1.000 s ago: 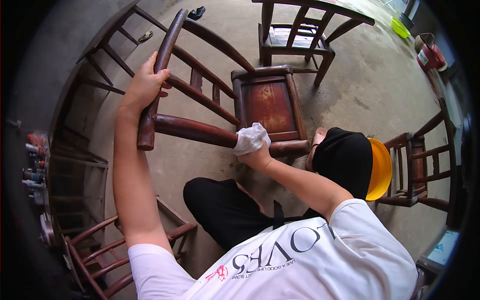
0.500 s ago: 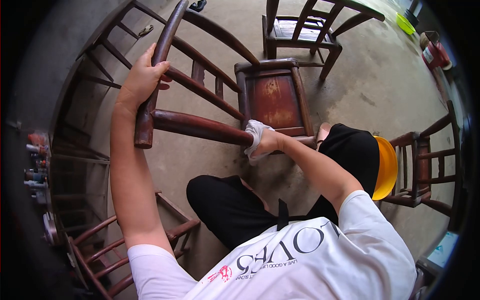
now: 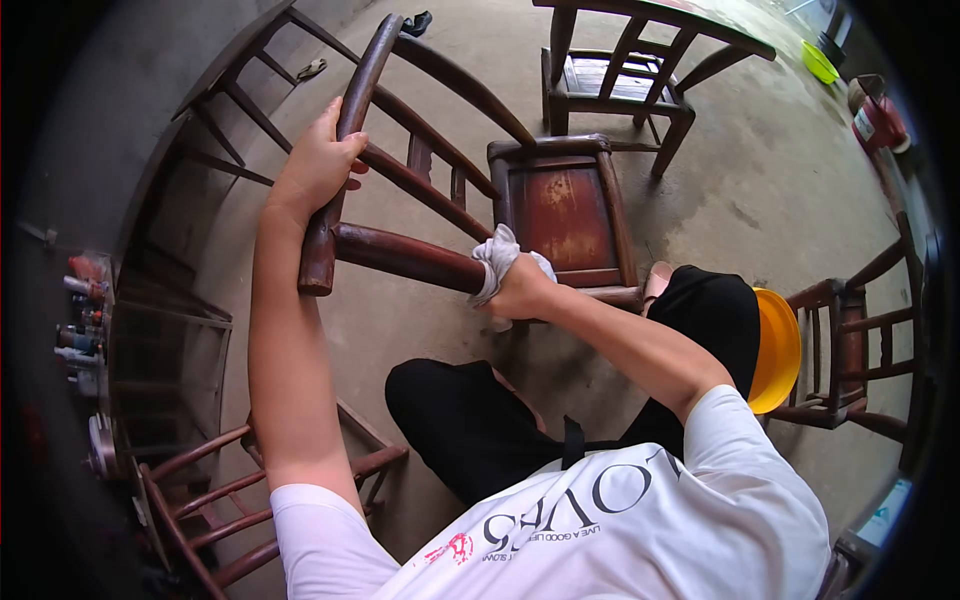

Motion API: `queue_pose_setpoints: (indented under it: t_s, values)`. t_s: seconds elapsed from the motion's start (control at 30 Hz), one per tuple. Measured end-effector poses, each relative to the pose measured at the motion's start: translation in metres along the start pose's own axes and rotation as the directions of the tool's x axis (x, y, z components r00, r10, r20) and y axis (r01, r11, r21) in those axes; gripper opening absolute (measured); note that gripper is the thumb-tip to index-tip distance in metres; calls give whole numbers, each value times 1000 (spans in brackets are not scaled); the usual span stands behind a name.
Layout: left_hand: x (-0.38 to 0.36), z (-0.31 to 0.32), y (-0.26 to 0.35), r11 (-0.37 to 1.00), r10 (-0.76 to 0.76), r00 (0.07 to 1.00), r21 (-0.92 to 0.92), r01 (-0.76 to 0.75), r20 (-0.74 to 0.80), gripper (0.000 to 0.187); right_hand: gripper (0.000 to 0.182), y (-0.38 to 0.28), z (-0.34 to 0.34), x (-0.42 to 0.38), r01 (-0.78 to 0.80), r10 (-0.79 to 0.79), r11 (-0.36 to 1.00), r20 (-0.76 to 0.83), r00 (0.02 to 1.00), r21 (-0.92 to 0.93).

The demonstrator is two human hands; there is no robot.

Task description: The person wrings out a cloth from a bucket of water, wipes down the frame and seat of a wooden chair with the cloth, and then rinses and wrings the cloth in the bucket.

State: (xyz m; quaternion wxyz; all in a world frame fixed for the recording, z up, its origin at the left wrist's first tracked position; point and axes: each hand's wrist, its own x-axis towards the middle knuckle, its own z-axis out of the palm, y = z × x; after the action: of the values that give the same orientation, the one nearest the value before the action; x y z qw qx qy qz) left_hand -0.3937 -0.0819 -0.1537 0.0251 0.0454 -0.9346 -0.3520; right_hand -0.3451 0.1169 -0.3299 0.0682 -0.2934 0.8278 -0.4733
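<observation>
In front of me stands a dark red-brown wooden chair (image 3: 562, 215) with a worn seat panel. Its backrest leans toward me on the left. My left hand (image 3: 322, 165) is wrapped round the top rail (image 3: 365, 90) of that backrest. On the near side post (image 3: 405, 257), my right hand (image 3: 522, 285) presses a whitish cloth (image 3: 494, 262) round the wood, close to where the post nears the seat. The fingers of my right hand are partly hidden by the cloth.
Another wooden chair (image 3: 625, 100) stands beyond, one more chair (image 3: 850, 340) is at the right, and a chair frame (image 3: 220, 500) lies at lower left. A yellow basin (image 3: 778, 350) sits beside my right knee. A red container (image 3: 878, 122) and a green basin (image 3: 819, 62) are far right.
My right hand and the cloth have slid along the near side post toward the top rail. My left hand keeps its hold on the rail. The whole view has shifted slightly.
</observation>
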Motion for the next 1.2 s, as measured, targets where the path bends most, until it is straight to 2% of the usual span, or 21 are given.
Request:
queue_pose_setpoints:
  t_s: [0.03, 0.1, 0.13, 0.2, 0.23, 0.3, 0.33, 0.37, 0.43, 0.47, 0.5, 0.6, 0.73, 0.83, 0.9, 0.97, 1.03, 1.1, 1.2]
  values:
    - [1, 0, -1, 1000, -3, 1000, -10, 3, 2, 61, 31, -1, 2, 7, -6, 6, 1000, 6, 1000, -7]
    - [2, -1, -3, 1000, 21, 1000, -12, -21, 16, 61, 34, -20, -2, 33, 149, -170, 975, 122, 978, 167]
    - [1, -2, -4, 1000, 14, 1000, -4, -14, 14, 61, 34, -33, -7, 44, 151, -174, 973, 124, 977, 177]
    - [0, -2, -3, 1000, 13, 1000, -20, -13, 16, 60, 38, -57, -19, 67, -13, -130, 954, 455, 881, 298]
    - [0, -2, -2, 1000, 6, 1000, -18, -6, 13, 60, 36, -59, -16, 81, -38, -87, 972, 502, 861, 233]
    - [-1, -3, 1, 999, 31, 999, -25, -30, 44, 59, 32, -82, -23, 95, -193, -96, 914, 652, 752, 357]
    - [-1, -3, -1, 999, 24, 999, -23, -23, 47, 59, 28, -79, -13, 105, -230, -149, 868, 675, 723, 439]
    - [0, -3, -2, 1000, 16, 999, -21, -16, 37, 60, 28, -82, -15, 103, -233, -151, 866, 676, 722, 442]
    - [3, -1, -4, 999, 8, 999, -33, -7, 32, 61, 26, -86, -22, 95, -148, -128, 892, 553, 824, 427]
    - [3, -3, -4, 998, 27, 999, -59, -25, 40, 62, 25, -82, -19, 93, -83, -160, 904, 512, 844, 419]
    - [1, -4, -3, 996, 46, 998, -83, -41, 48, 62, 25, -79, -18, 88, -90, -154, 903, 514, 844, 420]
    - [0, -2, -6, 992, 44, 999, -121, -40, 32, 62, 25, -71, -15, 79, -26, -288, 798, 418, 862, 603]
    - [-5, -2, -6, 991, 61, 998, -119, -58, 18, 63, 23, -71, -13, 73, -25, -255, 817, 400, 880, 576]
    - [-13, -3, -5, 992, 45, 999, -114, -45, 0, 64, 24, -71, -13, 65, -85, -226, 824, 461, 858, 561]
    - [-17, -4, -4, 994, 39, 999, -100, -36, 30, 65, 28, -57, -9, 57, -191, -127, 813, 488, 863, 550]
    - [-19, -6, -1, 992, 43, 999, -118, -42, 4, 66, 23, -13, 0, 43, -152, -229, 696, 418, 879, 702]
    - [-17, -5, 0, 997, 47, 999, -67, -45, 22, 64, 23, 21, 5, 24, -84, -200, 730, 329, 923, 679]
    - [-15, -3, -2, 996, 35, 999, -79, -33, 22, 65, 24, 13, -9, 12, -121, -141, 774, 355, 924, 622]
    - [-12, -3, -2, 996, 33, 999, -84, -31, 24, 66, 24, 25, -6, 18, -139, -161, 761, 391, 906, 634]
